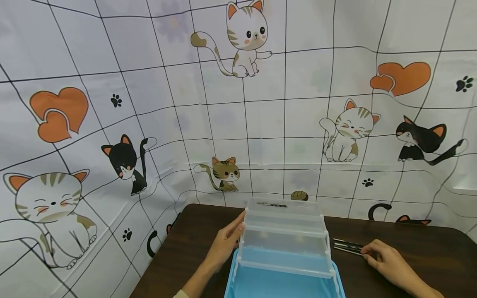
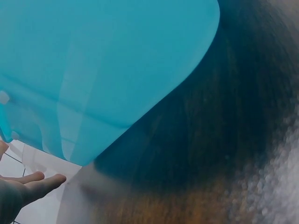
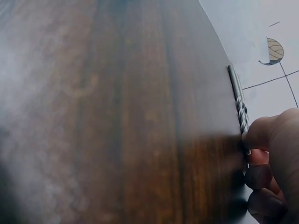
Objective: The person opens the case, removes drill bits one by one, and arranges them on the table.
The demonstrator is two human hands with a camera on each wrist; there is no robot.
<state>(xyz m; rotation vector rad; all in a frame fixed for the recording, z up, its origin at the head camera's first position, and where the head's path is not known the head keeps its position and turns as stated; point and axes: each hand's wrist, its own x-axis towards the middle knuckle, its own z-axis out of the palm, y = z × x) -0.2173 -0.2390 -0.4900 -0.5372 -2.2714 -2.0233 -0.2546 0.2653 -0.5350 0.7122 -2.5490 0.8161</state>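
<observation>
A blue toolbox with clear fold-out trays stands on the table, its trays raised in steps. One drill bit lies in the topmost tray. My left hand rests against the left side of the trays with fingers extended; in the left wrist view its fingertips show beside the blue box wall. To the right of the box lie a few drill bits, side by side. My right hand pinches the near ends there, thumb and finger on a spiral-fluted drill bit in the right wrist view.
The dark wooden table reaches back to a white cloth backdrop printed with cats, hearts and grid lines. The raised trays stand between the two hands, near the table's far edge.
</observation>
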